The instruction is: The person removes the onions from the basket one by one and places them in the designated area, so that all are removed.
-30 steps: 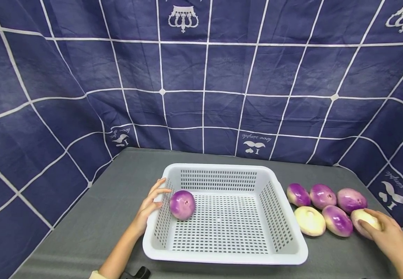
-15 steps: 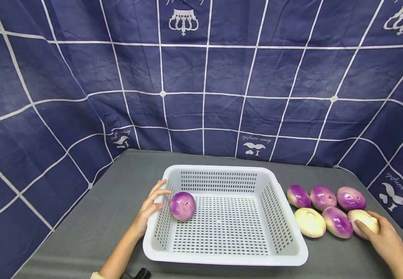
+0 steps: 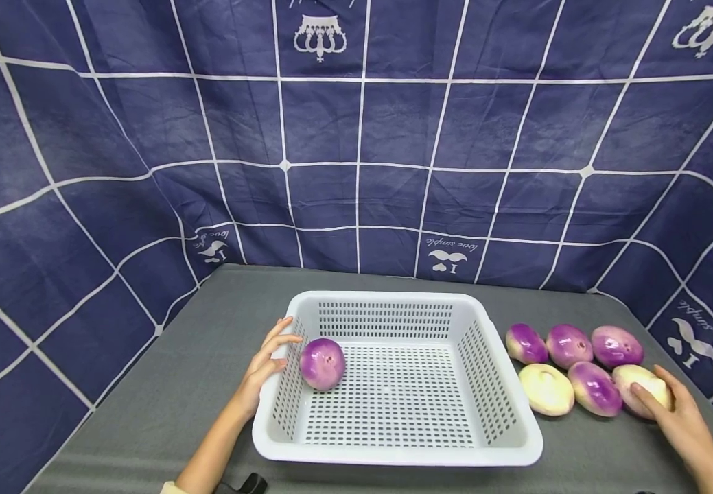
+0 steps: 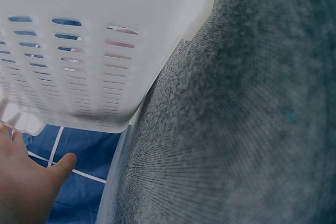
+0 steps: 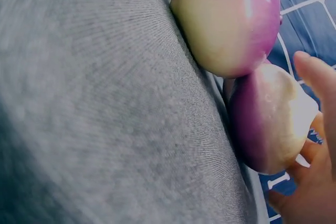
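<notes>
My left hand (image 3: 256,374) rests at the left rim of a white perforated plastic basket (image 3: 414,455), with fingers lying over the edge. In the left wrist view, one digit of that hand (image 4: 31,177) sticks out away from the basket wall (image 4: 94,3). Inside the basket, near its left side, sits a purple turnip (image 3: 322,364). At the far right, my right hand (image 3: 680,415) touches a pale-sided turnip (image 3: 637,387), the last of the front row. In the right wrist view, the thumb (image 5: 315,74) stands apart from this turnip (image 5: 270,119), while other fingers lie along its far side.
Right of the basket, a back row holds three purple turnips (image 3: 569,345). In front lie a cream-coloured turnip (image 3: 546,390) and a purple-and-white turnip (image 3: 595,389). A blue gridded cloth (image 3: 356,137) hangs behind the grey table (image 3: 165,412). A black object (image 3: 252,484) shows at the bottom edge.
The right hand and the pale-sided turnip have shifted slightly left, closer to its neighbour. The right hand now covers less of the turnip. The left hand stays at the basket rim.
</notes>
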The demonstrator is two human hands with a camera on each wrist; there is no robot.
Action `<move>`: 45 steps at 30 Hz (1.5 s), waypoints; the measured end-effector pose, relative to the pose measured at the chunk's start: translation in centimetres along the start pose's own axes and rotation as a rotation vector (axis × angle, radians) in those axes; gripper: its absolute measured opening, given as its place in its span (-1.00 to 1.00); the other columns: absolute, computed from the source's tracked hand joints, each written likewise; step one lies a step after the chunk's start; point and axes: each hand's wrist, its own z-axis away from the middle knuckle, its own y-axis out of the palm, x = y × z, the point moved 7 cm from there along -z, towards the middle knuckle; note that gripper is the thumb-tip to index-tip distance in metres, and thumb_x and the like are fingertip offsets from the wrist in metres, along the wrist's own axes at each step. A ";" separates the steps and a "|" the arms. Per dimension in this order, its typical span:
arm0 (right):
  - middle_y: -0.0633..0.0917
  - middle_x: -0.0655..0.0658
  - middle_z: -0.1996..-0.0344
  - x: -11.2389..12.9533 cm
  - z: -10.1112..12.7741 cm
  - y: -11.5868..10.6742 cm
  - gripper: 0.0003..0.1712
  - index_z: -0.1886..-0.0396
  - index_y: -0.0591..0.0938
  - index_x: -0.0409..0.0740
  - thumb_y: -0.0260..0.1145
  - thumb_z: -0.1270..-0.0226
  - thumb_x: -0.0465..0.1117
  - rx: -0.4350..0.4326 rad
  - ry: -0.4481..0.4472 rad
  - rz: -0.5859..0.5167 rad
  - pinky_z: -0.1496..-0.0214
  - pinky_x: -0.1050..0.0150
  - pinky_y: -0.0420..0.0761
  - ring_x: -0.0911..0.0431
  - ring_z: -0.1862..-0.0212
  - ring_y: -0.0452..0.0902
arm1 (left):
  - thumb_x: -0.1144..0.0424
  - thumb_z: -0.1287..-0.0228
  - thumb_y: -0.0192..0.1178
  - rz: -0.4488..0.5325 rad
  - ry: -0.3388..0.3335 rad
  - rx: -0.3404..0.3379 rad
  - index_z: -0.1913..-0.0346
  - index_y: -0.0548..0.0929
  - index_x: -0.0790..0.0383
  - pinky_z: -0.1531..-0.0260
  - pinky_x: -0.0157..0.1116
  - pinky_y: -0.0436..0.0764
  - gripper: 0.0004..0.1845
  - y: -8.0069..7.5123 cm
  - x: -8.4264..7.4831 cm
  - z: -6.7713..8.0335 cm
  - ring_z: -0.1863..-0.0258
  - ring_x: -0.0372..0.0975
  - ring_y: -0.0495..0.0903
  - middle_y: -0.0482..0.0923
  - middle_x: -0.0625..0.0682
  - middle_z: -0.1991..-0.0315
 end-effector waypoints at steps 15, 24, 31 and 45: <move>0.11 0.55 -0.21 7.0 0.1 -2.0 -0.40 -0.33 0.25 0.08 0.07 -0.28 -0.15 -0.258 0.037 0.104 -0.44 0.18 -0.18 0.39 -0.39 -0.11 | 0.39 -0.07 -0.16 -0.020 -0.004 -0.001 -0.02 0.42 0.48 -0.20 0.22 -0.50 -0.58 0.1 0.1 -0.1 -0.40 -0.39 -0.31 -0.07 0.18 -0.39; 0.25 0.66 -0.01 13.4 0.5 0.3 -0.44 -0.29 0.32 0.07 0.11 -0.27 -0.23 -0.157 -0.167 0.057 -0.25 0.61 -0.10 0.74 -0.05 0.04 | 0.39 -0.06 -0.15 -0.031 -0.006 -0.008 -0.01 0.42 0.48 -0.20 0.23 -0.48 -0.58 0.1 0.3 0.1 -0.39 -0.45 -0.28 -0.05 0.17 -0.39; 0.31 0.58 -0.07 17.2 0.9 2.0 -0.45 -0.25 0.36 -0.15 0.12 -0.21 -0.40 -0.070 -0.328 -0.021 -0.14 0.77 -0.03 0.66 -0.15 0.11 | 0.39 -0.07 -0.14 -0.019 -0.017 -0.003 -0.01 0.40 0.52 -0.20 0.22 -0.48 -0.58 0.4 0.4 0.0 -0.38 -0.47 -0.28 -0.06 0.17 -0.39; 0.38 0.39 -0.14 22.8 0.6 5.7 -0.45 -0.22 0.36 -0.26 0.11 -0.18 -0.48 0.152 -0.450 -0.122 -0.11 0.75 0.13 0.56 -0.20 0.18 | 0.41 -0.05 -0.16 -0.029 -0.012 -0.015 -0.01 0.42 0.48 -0.20 0.22 -0.49 -0.58 0.0 0.1 0.0 -0.42 -0.20 -0.38 -0.07 0.18 -0.39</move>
